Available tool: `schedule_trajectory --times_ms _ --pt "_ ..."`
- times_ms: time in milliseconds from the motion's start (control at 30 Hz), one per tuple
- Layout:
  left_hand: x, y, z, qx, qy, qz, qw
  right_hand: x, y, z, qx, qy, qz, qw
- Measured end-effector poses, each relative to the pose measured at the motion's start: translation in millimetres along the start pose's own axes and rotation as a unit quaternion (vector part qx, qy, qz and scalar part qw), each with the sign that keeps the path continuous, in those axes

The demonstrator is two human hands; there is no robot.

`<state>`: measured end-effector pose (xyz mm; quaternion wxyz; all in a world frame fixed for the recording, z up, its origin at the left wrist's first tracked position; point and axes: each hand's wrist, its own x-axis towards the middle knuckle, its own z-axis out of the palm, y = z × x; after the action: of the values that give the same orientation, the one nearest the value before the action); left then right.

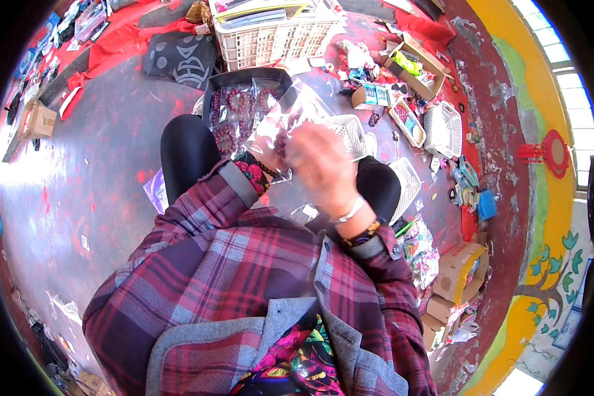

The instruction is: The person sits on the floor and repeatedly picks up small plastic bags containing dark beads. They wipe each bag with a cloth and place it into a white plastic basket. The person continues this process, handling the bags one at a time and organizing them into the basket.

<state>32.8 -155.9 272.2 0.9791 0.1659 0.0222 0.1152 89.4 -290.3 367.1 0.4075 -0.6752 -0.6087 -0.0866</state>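
Note:
A clear plastic bag [302,99] stands up between my hands, shiny with glare. Dark reddish beads [281,142] show at its near side, by the fingers of my right hand [320,162]. That hand is smeared by motion, so its grip cannot be made out; a pale band circles its wrist. From the left, my other sleeve [234,185] reaches to the bag's lower edge, where glare and plastic hide most of my left hand. Just beyond lies a black tray [212,84] holding several clear packets of dark red beaded strings [234,109].
Behind the tray stand a large cream crate [277,46] and a dark grey patterned bag [181,59]. White baskets [442,129], an open carton [419,76] and small goods crowd the right. My knees [190,148] flank the work spot. A cardboard box [36,120] sits far left.

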Motion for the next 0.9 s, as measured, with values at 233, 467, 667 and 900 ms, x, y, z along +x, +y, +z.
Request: schedule_trajectory --times_ms 233,467,667,900 --pt "-3 -18 -2 -0.092 -0.003 0.004 0.996 12 20 20 -0.082 -0.089 -0.117 0.986" --pt "-2 0 15 -0.026 0.0 -0.058 0.998 40 61 12 -0.167 -0.05 -0.11 0.979" --pt "-7 12 41 -0.17 0.039 -0.124 0.977 43 103 1 -0.15 0.005 0.025 0.988" --pt "0 15 24 -0.004 0.047 0.018 0.999 0 130 -19 0.027 -0.033 0.398 0.916"
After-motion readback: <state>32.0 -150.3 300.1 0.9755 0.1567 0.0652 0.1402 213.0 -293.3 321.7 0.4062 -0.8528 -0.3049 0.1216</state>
